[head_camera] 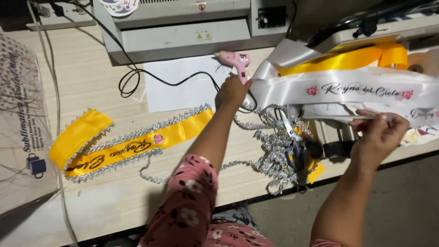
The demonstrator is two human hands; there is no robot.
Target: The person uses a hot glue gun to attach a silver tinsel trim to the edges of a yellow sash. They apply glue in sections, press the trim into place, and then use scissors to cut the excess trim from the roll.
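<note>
White satin sash (pixel 347 89) is stretched across the right of the tabletop (pixel 91 77), right hand (pixel 378 132) fingers pinched on its lower edge. Left hand (pixel 232 91) is wrapped around the pink glue gun (pixel 236 61), just beside the sash's left end.

— What's near the pink glue gun (pixel 236 63)?
— It stands on the table, nozzle pointing left, its black cord looping away leftward.
— And the white satin sash (pixel 347 91)?
— Stretched across to the right, glossy, with dark script and small pink roses printed on it.
</note>
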